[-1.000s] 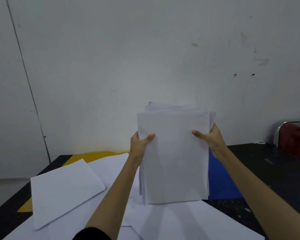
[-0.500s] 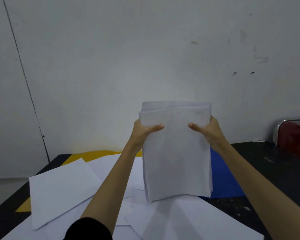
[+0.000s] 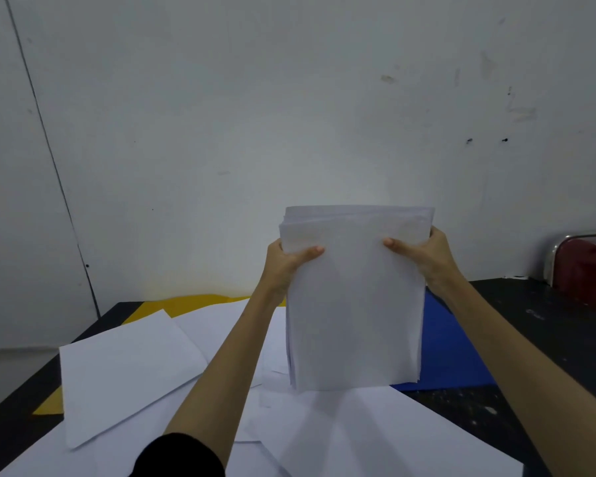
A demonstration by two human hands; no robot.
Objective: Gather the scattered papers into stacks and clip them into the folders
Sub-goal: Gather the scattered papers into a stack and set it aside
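A stack of white papers stands upright on its lower edge over the table, its top sheets nearly level. My left hand grips its left side near the top, thumb across the front sheet. My right hand grips the right side the same way. Loose white sheets lie scattered flat on the dark table below and to the left. A blue folder lies behind the stack on the right. A yellow folder lies partly under the sheets at the back left.
The dark table reaches to a pale wall close behind. A red chair with a metal frame stands at the right edge. The table's left edge drops off near the yellow folder's corner.
The uneven sheets at the top of the stack have settled level. Both hands slid up along the sides and closed in toward the top corners.
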